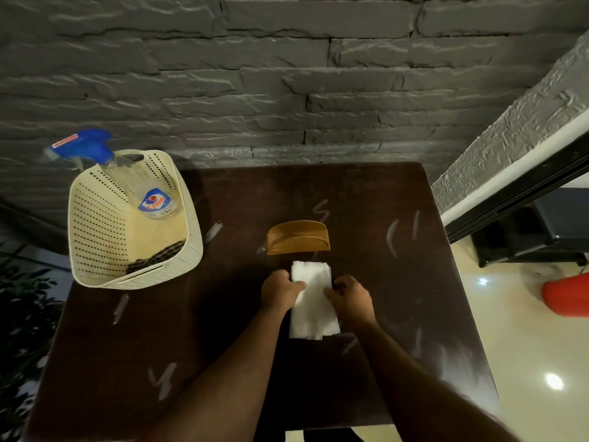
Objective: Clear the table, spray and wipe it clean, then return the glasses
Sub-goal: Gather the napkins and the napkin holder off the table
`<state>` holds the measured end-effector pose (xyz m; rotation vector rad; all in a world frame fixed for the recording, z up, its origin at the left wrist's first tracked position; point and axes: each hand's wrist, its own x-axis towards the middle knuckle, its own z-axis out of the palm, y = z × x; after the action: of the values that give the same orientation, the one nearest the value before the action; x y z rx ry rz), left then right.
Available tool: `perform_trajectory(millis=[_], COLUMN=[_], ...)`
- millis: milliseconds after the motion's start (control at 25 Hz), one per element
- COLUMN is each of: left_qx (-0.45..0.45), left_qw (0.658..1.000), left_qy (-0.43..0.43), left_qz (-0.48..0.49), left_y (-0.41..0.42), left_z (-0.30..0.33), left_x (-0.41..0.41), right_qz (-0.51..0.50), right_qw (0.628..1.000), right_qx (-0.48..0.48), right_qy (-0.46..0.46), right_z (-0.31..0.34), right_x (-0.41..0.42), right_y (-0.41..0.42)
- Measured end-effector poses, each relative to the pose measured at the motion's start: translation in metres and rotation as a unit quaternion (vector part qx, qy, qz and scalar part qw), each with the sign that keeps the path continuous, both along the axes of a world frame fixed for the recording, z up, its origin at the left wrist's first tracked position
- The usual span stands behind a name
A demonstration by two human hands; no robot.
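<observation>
White napkins [314, 301] lie mid-table, pinched by the left hand [280, 291] and right hand [350, 298], just before the napkin holder [298, 238], while the basket [95, 224] overhangs the dark table's [127, 362] left edge.

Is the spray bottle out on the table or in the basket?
In the basket. The spray bottle leans inside the cream basket, its blue trigger head poking above the rim. Neither hand touches it.

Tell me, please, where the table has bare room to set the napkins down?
The table is bare right of the holder and near the front left, below the basket. The middle is crowded: both hands, left and right, grip the napkins.
</observation>
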<state>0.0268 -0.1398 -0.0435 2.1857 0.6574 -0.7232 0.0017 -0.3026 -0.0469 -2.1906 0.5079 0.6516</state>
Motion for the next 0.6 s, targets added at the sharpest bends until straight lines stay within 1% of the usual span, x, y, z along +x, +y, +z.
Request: perform_trajectory(millis=[80,120,160,200,240,280,320,360,440,520,560,600], left_qx=[-0.126,-0.204,-0.281,-0.350,-0.410,-0.460,-0.492,-0.509,-0.502,-0.464,-0.438,-0.401], left_qw=[0.991,0.977,0.955,0.929,0.900,0.871,0.849,0.836,0.838,0.862,0.879,0.901], left_qy=[0.012,0.022,0.033,0.038,0.033,0.018,-0.002,-0.023,-0.054,-0.072,-0.074,-0.073], left_qz=[0.036,0.061,0.088,0.117,0.145,0.172,0.193,0.204,0.207,0.191,0.173,0.148], left_y=[0.002,0.003,0.005,0.007,0.010,0.013,0.017,0.022,0.036,0.058,0.069,0.078], left_z=[0.010,0.019,0.028,0.035,0.041,0.045,0.050,0.055,0.059,0.059,0.061,0.063], left_x=[-0.001,-0.004,-0.006,-0.008,-0.009,-0.010,-0.012,-0.014,-0.022,-0.032,-0.035,-0.037], right_qz=[-0.022,-0.037,-0.051,-0.060,-0.048,-0.020,0.019,0.060,0.115,0.156,0.200,0.265], right_qw=[0.998,0.993,0.982,0.959,0.934,0.912,0.903,0.909,0.945,0.968,0.970,0.961], right_qx=[0.056,0.110,0.184,0.273,0.346,0.394,0.406,0.383,0.281,0.195,0.141,0.072], right_qy=[-0.003,-0.002,0.009,0.034,0.074,0.111,0.140,0.153,0.119,0.040,0.000,-0.042], right_z=[0.007,0.012,0.016,0.020,0.022,0.026,0.034,0.042,0.057,0.073,0.082,0.092], right_x=[0.001,0.001,0.003,0.006,0.010,0.014,0.018,0.024,0.035,0.043,0.045,0.047], right_y=[-0.003,-0.006,-0.008,-0.011,-0.014,-0.016,-0.017,-0.015,-0.006,0.006,0.011,0.016])
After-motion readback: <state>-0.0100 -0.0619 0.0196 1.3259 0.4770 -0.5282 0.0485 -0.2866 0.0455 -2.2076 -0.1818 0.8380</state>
